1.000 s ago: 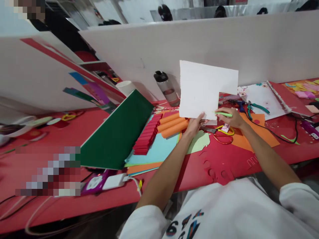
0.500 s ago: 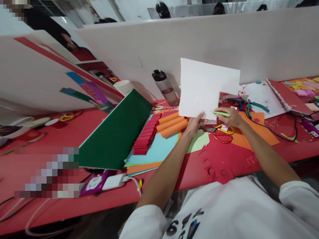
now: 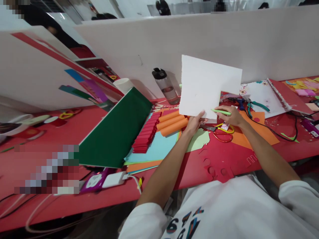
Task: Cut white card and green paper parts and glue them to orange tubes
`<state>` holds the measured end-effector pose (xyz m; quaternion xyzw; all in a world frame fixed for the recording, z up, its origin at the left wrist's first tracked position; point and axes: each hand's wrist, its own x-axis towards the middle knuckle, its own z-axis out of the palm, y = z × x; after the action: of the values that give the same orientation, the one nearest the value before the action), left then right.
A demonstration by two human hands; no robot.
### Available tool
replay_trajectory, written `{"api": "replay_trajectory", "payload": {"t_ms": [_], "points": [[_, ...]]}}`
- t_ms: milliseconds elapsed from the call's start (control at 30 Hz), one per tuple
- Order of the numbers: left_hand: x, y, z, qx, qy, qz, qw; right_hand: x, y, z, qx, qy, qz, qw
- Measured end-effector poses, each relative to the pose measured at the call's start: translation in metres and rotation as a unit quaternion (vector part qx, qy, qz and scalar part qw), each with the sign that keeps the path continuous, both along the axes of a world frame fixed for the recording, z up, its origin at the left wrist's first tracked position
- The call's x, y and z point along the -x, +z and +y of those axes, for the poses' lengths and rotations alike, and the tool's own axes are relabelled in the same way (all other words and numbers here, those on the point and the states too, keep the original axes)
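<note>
A white sheet of paper (image 3: 204, 86), with a notch cut from its lower right corner, is held up over the table. My left hand (image 3: 195, 123) grips its bottom edge, the thumb lying on the front face. In my right hand (image 3: 230, 116) is a light green pen (image 3: 221, 112), its tip at the sheet's lower right part beside the notch. I cannot tell whether the tip touches the paper. Just below the hands lie scissors (image 3: 223, 137) with yellow and red handles. Under my left forearm is a pale green paper piece (image 3: 199, 140).
Left of the sheet stand a water bottle (image 3: 166, 87), orange paper rolls (image 3: 172, 123), folded red paper strips (image 3: 147, 134) and a leaning green board (image 3: 117, 132). To the right lie teal-handled pliers (image 3: 259, 106), orange paper (image 3: 264, 134) and a black cable (image 3: 295, 129). A white partition (image 3: 119, 46) runs behind.
The white sheet has shifted very slightly up and right. Both hands keep their holds, and the pen stays near the same spot on the paper.
</note>
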<state>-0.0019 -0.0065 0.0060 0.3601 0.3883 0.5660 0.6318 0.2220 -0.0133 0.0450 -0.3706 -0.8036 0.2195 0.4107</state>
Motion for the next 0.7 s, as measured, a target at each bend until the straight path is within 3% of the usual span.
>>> {"api": "replay_trajectory", "payload": {"t_ms": [133, 300, 533, 700], "points": [[0.0003, 0.0001, -0.0007, -0.002, -0.004, -0.005, 1.0, 0.0001, 0.0002, 0.0007, -0.006, -0.008, 0.003, 1.0], [0.0005, -0.0001, -0.001, -0.007, -0.003, -0.012, 1.0, -0.0006, 0.0014, -0.0002, 0.031, 0.02, -0.003, 0.999], [-0.0006, 0.0028, -0.0013, 0.012, 0.006, -0.002, 1.0, -0.0043, 0.0042, 0.0024, -0.009, -0.032, 0.058, 0.998], [-0.0008, 0.0036, -0.0017, 0.015, 0.006, 0.005, 1.0, -0.0074, 0.0037, 0.0046, -0.01, -0.03, 0.058, 0.998]]}}
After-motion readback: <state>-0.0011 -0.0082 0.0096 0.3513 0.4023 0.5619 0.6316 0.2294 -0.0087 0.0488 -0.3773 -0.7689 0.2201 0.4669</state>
